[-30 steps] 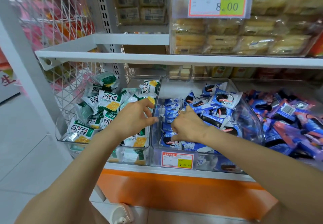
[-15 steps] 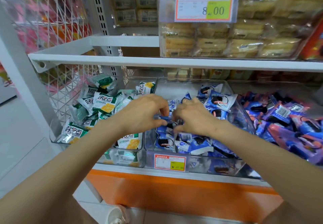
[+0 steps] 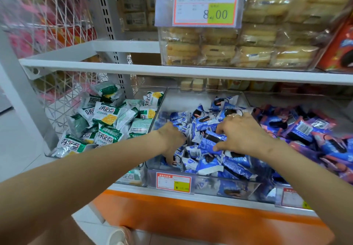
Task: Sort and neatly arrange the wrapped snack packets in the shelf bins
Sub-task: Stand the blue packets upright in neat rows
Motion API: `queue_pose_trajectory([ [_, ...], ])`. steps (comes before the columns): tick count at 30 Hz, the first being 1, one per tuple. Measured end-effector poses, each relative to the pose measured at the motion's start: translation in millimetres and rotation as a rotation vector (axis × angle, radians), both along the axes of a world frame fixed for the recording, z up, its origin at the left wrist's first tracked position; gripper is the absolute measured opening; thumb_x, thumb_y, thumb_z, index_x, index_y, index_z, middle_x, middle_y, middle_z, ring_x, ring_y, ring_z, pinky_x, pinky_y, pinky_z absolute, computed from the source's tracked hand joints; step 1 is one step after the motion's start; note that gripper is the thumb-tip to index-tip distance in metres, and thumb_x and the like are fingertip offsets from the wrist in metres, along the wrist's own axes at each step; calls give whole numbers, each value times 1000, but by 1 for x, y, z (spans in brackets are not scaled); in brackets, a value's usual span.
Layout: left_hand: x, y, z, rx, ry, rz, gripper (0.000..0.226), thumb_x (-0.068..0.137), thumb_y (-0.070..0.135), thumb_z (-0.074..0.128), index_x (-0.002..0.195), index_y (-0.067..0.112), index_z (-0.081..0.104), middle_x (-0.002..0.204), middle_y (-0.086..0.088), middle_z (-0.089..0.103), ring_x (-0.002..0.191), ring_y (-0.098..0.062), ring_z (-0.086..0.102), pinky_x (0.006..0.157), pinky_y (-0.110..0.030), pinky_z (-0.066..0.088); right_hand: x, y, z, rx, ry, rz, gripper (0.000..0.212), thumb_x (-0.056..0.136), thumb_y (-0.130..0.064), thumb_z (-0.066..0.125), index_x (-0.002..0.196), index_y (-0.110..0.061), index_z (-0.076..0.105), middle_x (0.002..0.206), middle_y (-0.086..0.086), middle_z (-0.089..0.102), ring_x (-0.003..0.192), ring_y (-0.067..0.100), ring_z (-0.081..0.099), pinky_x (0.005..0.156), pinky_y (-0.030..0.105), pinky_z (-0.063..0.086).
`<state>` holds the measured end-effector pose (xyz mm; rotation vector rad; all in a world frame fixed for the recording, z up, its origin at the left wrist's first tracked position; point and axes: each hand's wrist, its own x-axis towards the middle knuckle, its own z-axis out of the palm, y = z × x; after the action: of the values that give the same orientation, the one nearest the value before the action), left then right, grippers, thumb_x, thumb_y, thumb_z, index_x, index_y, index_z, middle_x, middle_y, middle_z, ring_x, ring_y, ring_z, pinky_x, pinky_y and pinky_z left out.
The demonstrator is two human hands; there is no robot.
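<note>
The clear middle bin (image 3: 191,99) holds a loose heap of blue-and-white wrapped snack packets (image 3: 208,164). Both my hands are inside it. My left hand (image 3: 172,139) is bent down at the bin's left side, its fingers buried among the packets. Spread over the top of the heap is my right hand (image 3: 242,132), with fingers and thumb curled around a clump of blue packets (image 3: 210,139). Green-and-white packets (image 3: 107,115) fill the bin to the left, and blue-purple packets (image 3: 305,130) fill the bin to the right.
A white shelf (image 3: 172,71) runs close above the bins, carrying a clear box of yellow cakes (image 3: 238,50) with an 8.00 price tag (image 3: 205,6). A wire mesh panel (image 3: 57,84) closes the left side. An orange base (image 3: 191,216) lies below the bins.
Both hands have moved apart from the bin's middle: the left has gone down along the left wall, the right has spread over the heap. The view has come closer to the shelf.
</note>
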<state>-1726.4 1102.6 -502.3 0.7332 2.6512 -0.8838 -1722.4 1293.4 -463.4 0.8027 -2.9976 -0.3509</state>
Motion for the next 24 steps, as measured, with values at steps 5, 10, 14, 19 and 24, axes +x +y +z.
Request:
queue_pose_trajectory([
  [5, -8, -4, -6, -9, 79, -13, 61, 79, 57, 62, 121, 13, 52, 111, -2, 60, 99, -21, 59, 74, -32, 39, -2, 6, 3, -288, -119, -31, 36, 80, -48, 66, 103, -27, 49, 90, -8, 51, 87, 16, 49, 76, 28, 32],
  [10, -7, 0, 0, -3, 2, 109, 56, 76, 59, 64, 108, 14, 55, 93, 1, 58, 88, -19, 58, 71, -29, 38, 0, 13, 8, -591, -198, -32, 34, 79, -42, 71, 98, -30, 46, 97, -8, 53, 82, 17, 55, 69, 32, 41],
  [14, -9, -5, 31, 393, -191, 360, 37, 84, 36, 66, 108, 8, 59, 92, 1, 59, 83, -16, 52, 65, -27, 40, -2, 14, 6, -804, -180, 93, 25, 78, -17, 75, 91, -26, 55, 99, -7, 60, 66, -4, 55, 58, 14, 41],
  [19, 0, -10, 64, 1392, -396, 595, 12, 97, 24, 47, 96, 16, 56, 96, -4, 69, 76, -8, 60, 63, -17, 47, -3, 13, 1, -960, -177, 174, 42, 78, 13, 61, 86, -28, 59, 99, -9, 51, 69, 2, 54, 64, 21, 44],
  [24, 6, 1, 54, 1591, -571, 633, 27, 88, 21, 61, 111, 20, 46, 97, 2, 65, 86, -5, 61, 74, -17, 51, -2, 6, 3, -1184, -310, 188, 55, 77, 22, 43, 79, -28, 66, 108, -8, 57, 100, 8, 55, 76, 27, 42],
])
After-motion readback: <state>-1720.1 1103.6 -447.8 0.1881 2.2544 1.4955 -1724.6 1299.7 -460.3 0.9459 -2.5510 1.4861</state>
